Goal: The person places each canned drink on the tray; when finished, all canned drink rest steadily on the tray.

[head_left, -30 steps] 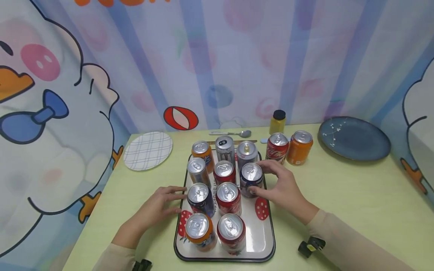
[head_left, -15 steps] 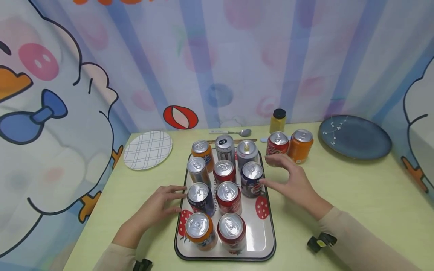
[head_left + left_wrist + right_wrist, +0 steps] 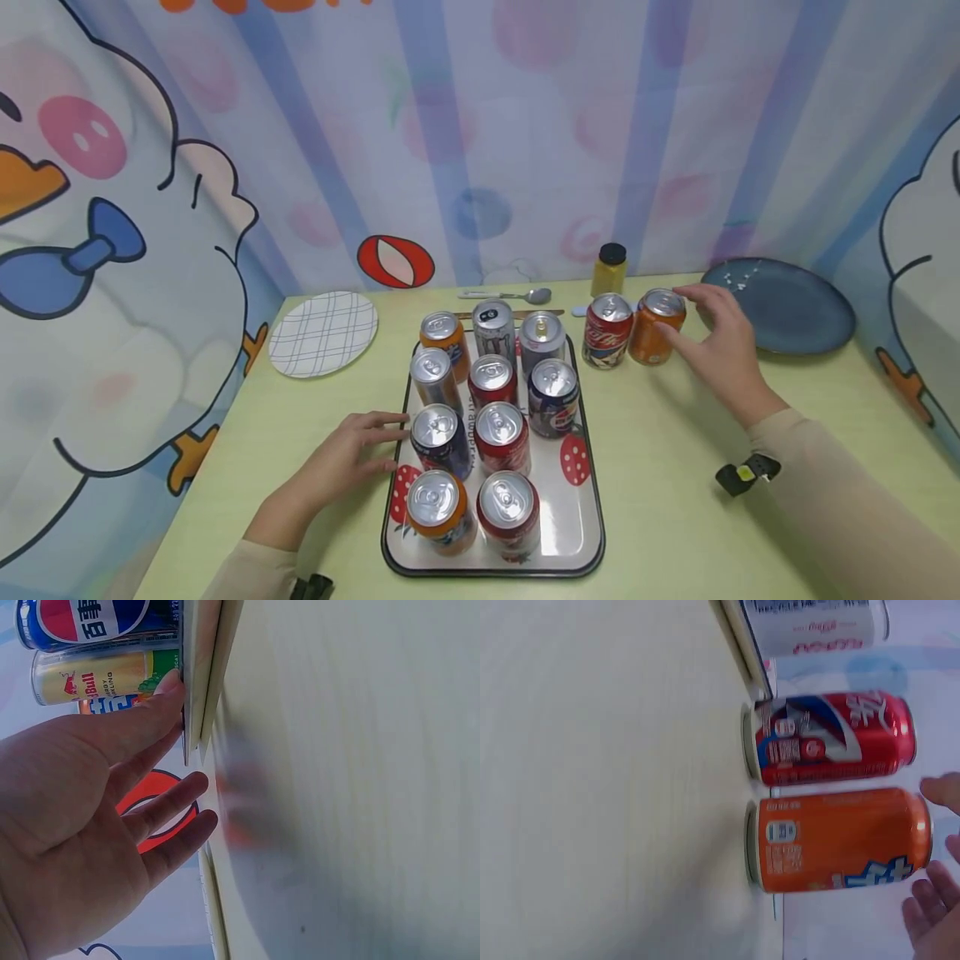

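Note:
My right hand (image 3: 723, 350) is beside an orange soda can (image 3: 657, 327), fingertips and thumb spread around its right side; in the right wrist view the orange can (image 3: 840, 840) stands between the thumb and fingers. A red cola can (image 3: 607, 331) stands just left of it, off the tray. My left hand (image 3: 341, 458) lies at the left edge of a strawberry-patterned tray (image 3: 566, 533), fingers extended; the left wrist view shows its thumb (image 3: 169, 682) at the tray's side. Upright on the tray are several cans, among them a dark blue Pepsi can (image 3: 555, 400).
Behind the tray lie a spoon (image 3: 536, 296) and a brown utensil (image 3: 551, 312). A yellow bottle with a black cap (image 3: 610, 271) stands at the back. A checked white plate (image 3: 322, 333) is at left, a dark blue plate (image 3: 795, 308) at right.
My right hand has let go of the dark blue Pepsi can on the tray and moved right to the orange can. The left hand has stayed at the tray's edge.

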Demonstrator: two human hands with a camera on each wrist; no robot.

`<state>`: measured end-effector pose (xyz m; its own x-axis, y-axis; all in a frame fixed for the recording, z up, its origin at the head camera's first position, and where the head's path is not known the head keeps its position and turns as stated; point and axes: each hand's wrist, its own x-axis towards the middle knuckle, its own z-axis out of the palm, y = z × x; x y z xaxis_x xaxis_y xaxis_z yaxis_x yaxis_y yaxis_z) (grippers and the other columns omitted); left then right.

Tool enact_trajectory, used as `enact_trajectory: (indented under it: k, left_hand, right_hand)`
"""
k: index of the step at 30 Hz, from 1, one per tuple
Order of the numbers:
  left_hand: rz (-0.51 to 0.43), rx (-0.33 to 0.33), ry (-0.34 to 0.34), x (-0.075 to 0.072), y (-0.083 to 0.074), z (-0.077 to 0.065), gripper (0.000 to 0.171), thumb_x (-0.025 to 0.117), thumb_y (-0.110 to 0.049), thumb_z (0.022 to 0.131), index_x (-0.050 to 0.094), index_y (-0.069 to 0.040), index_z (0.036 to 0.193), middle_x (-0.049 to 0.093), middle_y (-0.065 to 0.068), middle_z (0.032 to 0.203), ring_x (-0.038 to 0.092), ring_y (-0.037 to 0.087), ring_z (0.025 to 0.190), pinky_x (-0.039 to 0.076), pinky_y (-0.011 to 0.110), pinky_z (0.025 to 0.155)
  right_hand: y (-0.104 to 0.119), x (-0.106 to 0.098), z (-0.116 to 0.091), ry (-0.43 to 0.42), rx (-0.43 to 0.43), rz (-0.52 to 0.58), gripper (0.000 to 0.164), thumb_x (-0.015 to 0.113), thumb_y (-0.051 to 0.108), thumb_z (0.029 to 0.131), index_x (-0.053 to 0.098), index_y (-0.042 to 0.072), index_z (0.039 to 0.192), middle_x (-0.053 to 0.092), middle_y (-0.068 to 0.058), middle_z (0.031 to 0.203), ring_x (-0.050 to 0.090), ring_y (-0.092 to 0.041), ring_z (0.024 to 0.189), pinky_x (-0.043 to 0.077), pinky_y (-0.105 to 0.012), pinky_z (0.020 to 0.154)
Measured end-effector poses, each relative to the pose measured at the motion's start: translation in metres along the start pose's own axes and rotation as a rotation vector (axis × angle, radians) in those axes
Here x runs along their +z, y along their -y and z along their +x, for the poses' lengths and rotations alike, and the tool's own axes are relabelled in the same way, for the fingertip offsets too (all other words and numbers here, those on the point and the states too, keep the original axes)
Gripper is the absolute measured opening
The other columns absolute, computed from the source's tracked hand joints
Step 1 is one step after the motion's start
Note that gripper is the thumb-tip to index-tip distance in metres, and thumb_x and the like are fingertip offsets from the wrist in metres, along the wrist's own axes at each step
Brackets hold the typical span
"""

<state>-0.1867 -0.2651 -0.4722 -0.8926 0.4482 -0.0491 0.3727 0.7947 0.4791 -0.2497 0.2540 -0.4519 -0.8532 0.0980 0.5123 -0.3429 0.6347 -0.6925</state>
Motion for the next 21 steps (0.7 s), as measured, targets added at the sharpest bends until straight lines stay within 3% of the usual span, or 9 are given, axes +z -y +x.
enact_trajectory:
  k: [4,11,14,18,21]
  left_hand:
    - [-0.003,0.011,0.002,0.0,0.0,0.001,0.043,0.082,-0.017,0.087,0.073,-0.013,0.13,0.061,0.006,0.148,0.052,0.038,0.137,0.043,0.059,0.115]
    - [0.003,0.011,0.001,0.001,0.0,0.001,0.043,0.082,-0.017,0.087,0.073,-0.013,0.13,0.061,0.006,0.147,0.052,0.038,0.136,0.043,0.06,0.115]
    - [-0.004,0.007,-0.003,0.0,0.0,0.0,0.043,0.082,-0.017,0.087,0.073,-0.012,0.129,0.061,0.006,0.147,0.052,0.038,0.137,0.043,0.06,0.115]
    - [-0.005,0.01,-0.004,-0.001,0.0,-0.001,0.043,0.082,-0.017,0.088,0.073,-0.012,0.129,0.061,0.005,0.148,0.052,0.037,0.136,0.043,0.06,0.115]
    - [-0.004,0.013,-0.004,-0.001,0.0,-0.001,0.042,0.082,-0.017,0.087,0.074,-0.012,0.129,0.061,0.005,0.147,0.053,0.037,0.135,0.044,0.06,0.114]
  right_hand:
    - [-0.012,-0.001,0.008,0.104,0.088,0.012,0.062,0.083,0.011,0.087,0.055,-0.001,0.141,0.052,-0.022,0.139,0.054,-0.039,0.128,0.043,-0.058,0.114]
    - [-0.014,-0.003,0.012,0.183,0.163,-0.016,0.068,0.084,0.018,0.088,0.052,0.001,0.146,0.055,-0.023,0.14,0.059,-0.045,0.125,0.048,-0.063,0.106]
    - [-0.009,-0.005,0.009,0.17,0.222,0.011,0.069,0.085,0.02,0.086,0.054,0.003,0.145,0.058,-0.021,0.14,0.062,-0.041,0.125,0.052,-0.053,0.103]
    - [-0.001,-0.01,-0.002,0.156,0.271,0.033,0.069,0.086,0.02,0.084,0.056,0.004,0.144,0.061,-0.019,0.139,0.063,-0.037,0.122,0.053,-0.024,0.091]
    - [0.007,-0.016,-0.015,0.159,0.268,0.034,0.069,0.087,0.018,0.084,0.056,0.005,0.144,0.061,-0.018,0.137,0.063,-0.023,0.115,0.048,-0.011,0.083]
